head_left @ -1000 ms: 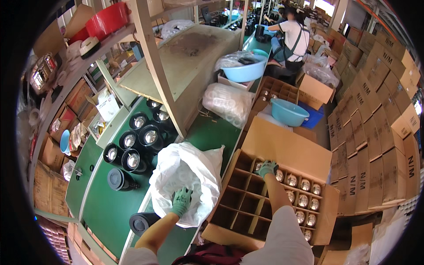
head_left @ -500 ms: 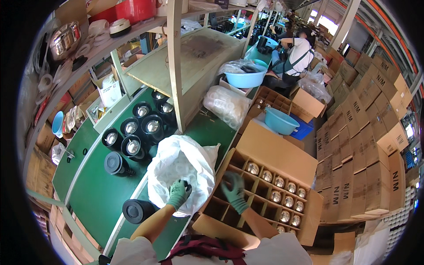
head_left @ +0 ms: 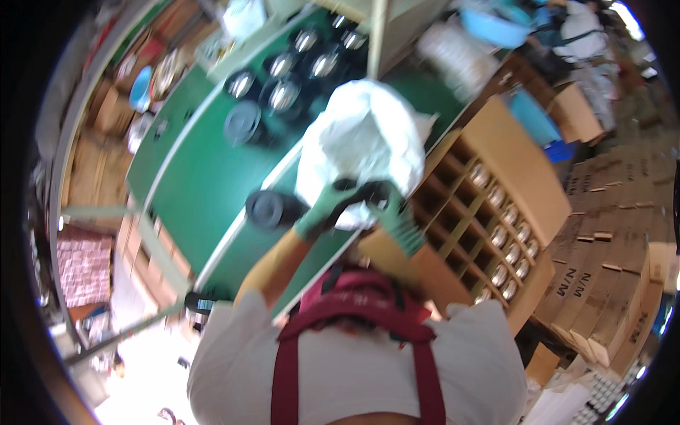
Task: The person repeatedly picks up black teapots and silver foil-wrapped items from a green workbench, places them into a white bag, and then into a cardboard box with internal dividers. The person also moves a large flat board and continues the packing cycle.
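Note:
My left hand (head_left: 329, 207) and right hand (head_left: 394, 219), in green gloves, are together at the near rim of a white plastic bag (head_left: 315, 159), closed on a small dark part (head_left: 367, 191) that I cannot identify, blurred. Pale translucent pieces lie inside the bag. Beside it on the green worktop (head_left: 177, 198), a dark lidded cylinder (head_left: 265, 209) lies near my left wrist. Black cylinders with silver centres (head_left: 283, 95) stand farther back. To the right, an open carton (head_left: 531, 184) with cardboard dividers holds several silver flasks (head_left: 496, 234) in some compartments.
A post (head_left: 377, 35) rises behind the bag. A bundle of clear plastic (head_left: 457, 57), blue basins (head_left: 489, 21) and a person (head_left: 574, 32) are farther along the bench. Stacked cartons (head_left: 602, 262) line the right side; shelving (head_left: 92, 177) stands at the left.
My right hand has moved left from the carton to meet my left hand at the bag, where both now hold the dark part. The view has tipped downward and turned.

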### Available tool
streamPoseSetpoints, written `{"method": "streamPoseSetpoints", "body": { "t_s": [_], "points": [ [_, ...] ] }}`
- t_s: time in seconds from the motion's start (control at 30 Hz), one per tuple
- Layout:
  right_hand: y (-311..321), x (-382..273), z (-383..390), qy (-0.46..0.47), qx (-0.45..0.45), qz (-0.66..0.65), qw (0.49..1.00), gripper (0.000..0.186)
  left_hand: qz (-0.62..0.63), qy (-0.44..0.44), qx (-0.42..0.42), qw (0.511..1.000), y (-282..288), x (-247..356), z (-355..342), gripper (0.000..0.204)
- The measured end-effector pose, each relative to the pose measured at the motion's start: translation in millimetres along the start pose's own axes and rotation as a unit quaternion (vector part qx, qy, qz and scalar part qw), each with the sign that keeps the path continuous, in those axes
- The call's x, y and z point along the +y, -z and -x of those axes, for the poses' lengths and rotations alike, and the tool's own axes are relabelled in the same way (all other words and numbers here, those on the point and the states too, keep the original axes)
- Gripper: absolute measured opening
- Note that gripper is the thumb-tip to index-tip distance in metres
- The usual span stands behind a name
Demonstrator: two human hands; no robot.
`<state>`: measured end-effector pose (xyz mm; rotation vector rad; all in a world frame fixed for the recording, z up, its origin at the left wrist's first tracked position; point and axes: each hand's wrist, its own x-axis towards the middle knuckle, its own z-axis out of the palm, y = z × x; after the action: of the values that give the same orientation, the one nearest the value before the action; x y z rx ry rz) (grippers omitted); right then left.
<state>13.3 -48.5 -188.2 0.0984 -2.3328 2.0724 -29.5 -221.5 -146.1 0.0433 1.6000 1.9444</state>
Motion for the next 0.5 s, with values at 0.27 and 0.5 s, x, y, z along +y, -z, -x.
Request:
{"method": "streamPoseSetpoints", "body": {
  "t_s": [0.27,0.5],
  "points": [
    [20.3,-19.8,-5.1,-0.055,-0.106,-0.199,0.973,0.025,0.126,0.042,-0.002,0.991,-2.9,1.2,18.9,0.024],
    [19.7,-38.5,-0.2,-0.186,-0.127,-0.429,0.875,0.023,0.104,0.067,-0.048,0.991,-4.1,21.8,28.4,0.032]
  ]
}}
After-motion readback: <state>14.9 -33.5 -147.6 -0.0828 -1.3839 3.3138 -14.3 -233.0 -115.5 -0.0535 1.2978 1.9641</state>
